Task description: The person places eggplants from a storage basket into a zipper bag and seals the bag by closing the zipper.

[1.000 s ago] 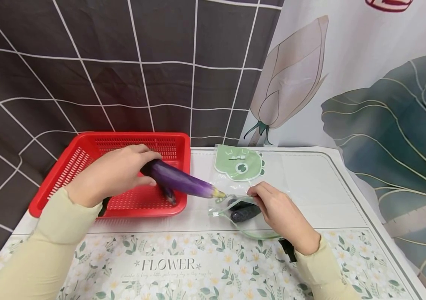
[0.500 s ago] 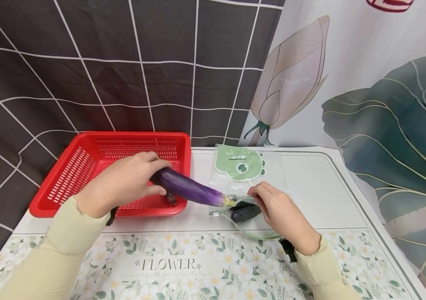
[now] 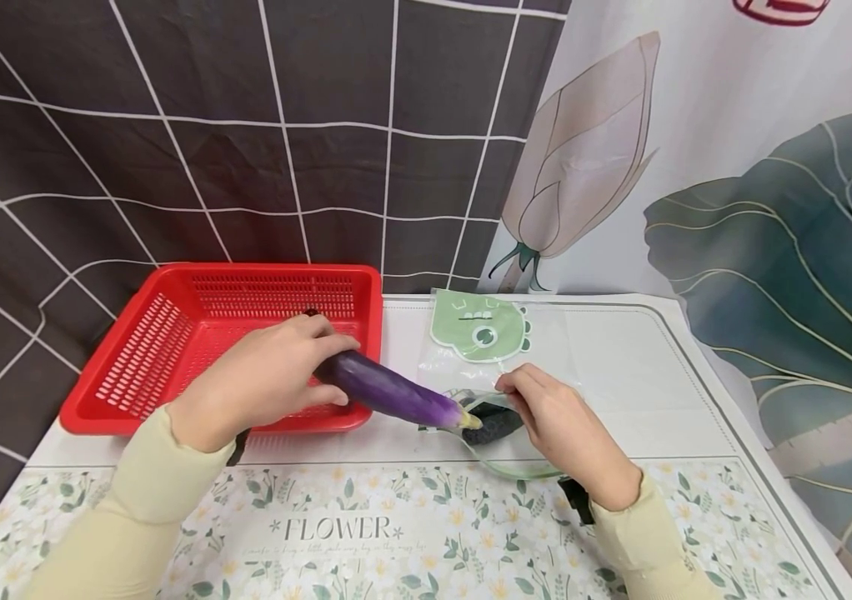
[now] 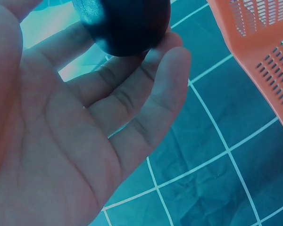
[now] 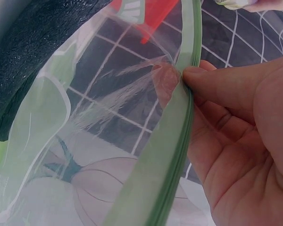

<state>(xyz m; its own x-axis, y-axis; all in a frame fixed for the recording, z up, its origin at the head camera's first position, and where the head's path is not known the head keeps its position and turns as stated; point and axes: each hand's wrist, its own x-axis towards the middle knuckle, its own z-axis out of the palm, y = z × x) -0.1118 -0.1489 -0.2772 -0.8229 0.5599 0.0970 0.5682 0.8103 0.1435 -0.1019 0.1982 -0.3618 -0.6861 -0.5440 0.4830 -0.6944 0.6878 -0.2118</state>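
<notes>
My left hand grips a long purple eggplant near its dark rounded end, over the basket's right front corner. The pale stem end points right and lies at the mouth of a clear zip bag. In the left wrist view the eggplant's dark end rests against the fingers. My right hand pinches the bag's green zip edge between thumb and finger, holding the mouth apart. Inside the bag lies a dark, wrinkled, long vegetable, seen large in the right wrist view.
A red slotted basket stands at the back left. A small dark tip shows in it behind my left hand; the rest is hidden. The bag's green cartoon print lies flat near the table's back edge. A flowered mat covers the front.
My left hand has moved right and slightly toward me with the eggplant, bringing its stem end from the bag's left edge to its mouth. The right hand has stayed in place.
</notes>
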